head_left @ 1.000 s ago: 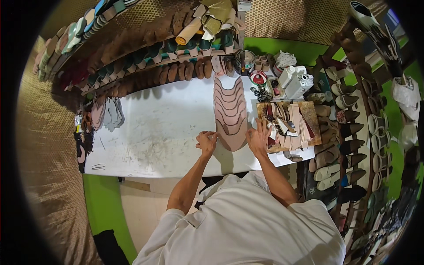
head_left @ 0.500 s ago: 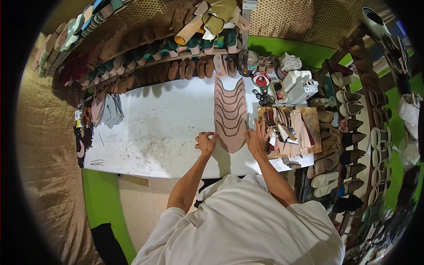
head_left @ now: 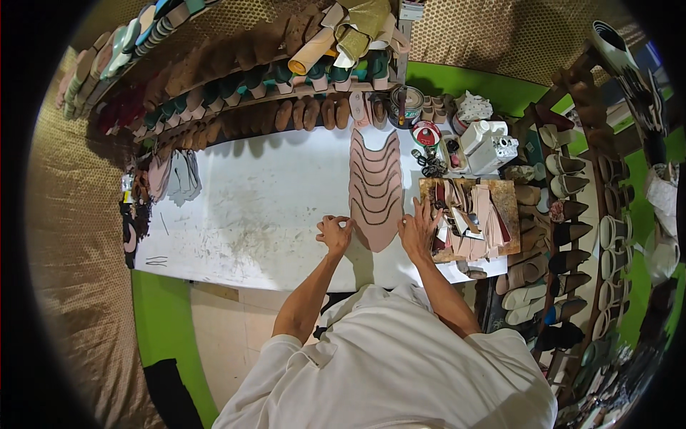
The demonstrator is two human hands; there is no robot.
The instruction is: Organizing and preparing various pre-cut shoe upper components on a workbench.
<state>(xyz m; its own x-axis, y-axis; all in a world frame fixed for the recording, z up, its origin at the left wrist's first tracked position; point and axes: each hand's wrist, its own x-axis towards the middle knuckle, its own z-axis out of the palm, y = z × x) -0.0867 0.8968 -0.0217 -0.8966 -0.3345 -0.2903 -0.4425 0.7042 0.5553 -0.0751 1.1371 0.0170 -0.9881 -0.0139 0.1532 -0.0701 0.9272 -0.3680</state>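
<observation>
Several pink shoe-upper pieces (head_left: 376, 230) with dark curved edges lie overlapped in a column on the white tabletop, the nearest one uppermost in view with a rounded point toward me. My left hand (head_left: 334, 235) rests at its left edge, fingers curled and thumb and forefinger together; whether the edge is caught between them is too small to tell. At the opposite edge is my right hand (head_left: 419, 232), its fingers spread upward and its thumb close to the pink piece. Beside that hand, a worn board (head_left: 509, 207) carries a heap of pink, white and dark red strips.
Behind the column stand a tin (head_left: 406, 107), a red-and-white round container (head_left: 426, 133) and a white plastic jug (head_left: 494, 148). Racks of shoe lasts (head_left: 312, 113) line the back; shoes (head_left: 567, 194) fill the right shelves. Grey cut pieces (head_left: 184, 177) hang at far left.
The whole view has shifted slightly, so the table things sit a little lower and further right. Both hands stay beside the nearest pink piece, with hardly any change in their fingers.
</observation>
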